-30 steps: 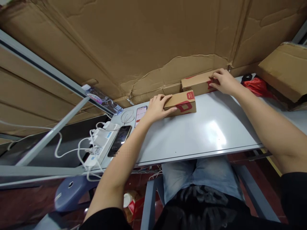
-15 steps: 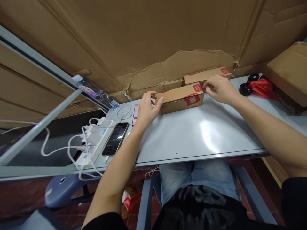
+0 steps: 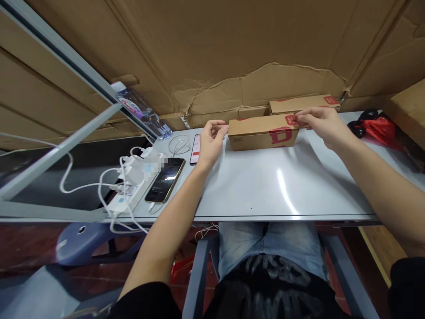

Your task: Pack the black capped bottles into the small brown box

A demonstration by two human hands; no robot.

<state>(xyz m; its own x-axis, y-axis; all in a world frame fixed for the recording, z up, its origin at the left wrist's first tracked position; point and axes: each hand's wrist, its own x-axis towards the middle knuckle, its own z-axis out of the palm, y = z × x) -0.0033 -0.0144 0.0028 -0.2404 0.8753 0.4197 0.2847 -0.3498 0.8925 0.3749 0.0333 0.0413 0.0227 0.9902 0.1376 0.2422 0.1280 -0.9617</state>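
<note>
A long cardboard box (image 3: pixel 252 133) with a red D printed on its front rests upright and closed on the grey table. At its left end is my left hand (image 3: pixel 212 139), its fingers curved and apart, the thumb tip at the box's edge. I cannot tell whether it presses on the cardboard. My right hand (image 3: pixel 320 124) has its thumb and fingers brought together at the top right corner, by the red label. Some of those fingertips are hidden. Right behind lies a second cardboard box (image 3: pixel 299 104) of similar look.
Left on the table (image 3: pixel 242 190) are a black phone (image 3: pixel 165 180), another phone (image 3: pixel 195 148), a white power strip (image 3: pixel 133 190) with tangled cables and a water bottle (image 3: pixel 142 110). A red plastic bag (image 3: pixel 380 128) and a larger carton (image 3: pixel 410 106) stand right. Cardboard walls the back.
My right hand has come to the box's top right corner. My left thumb has drawn back from the front face to the left edge. The whole view has shifted slightly.
</note>
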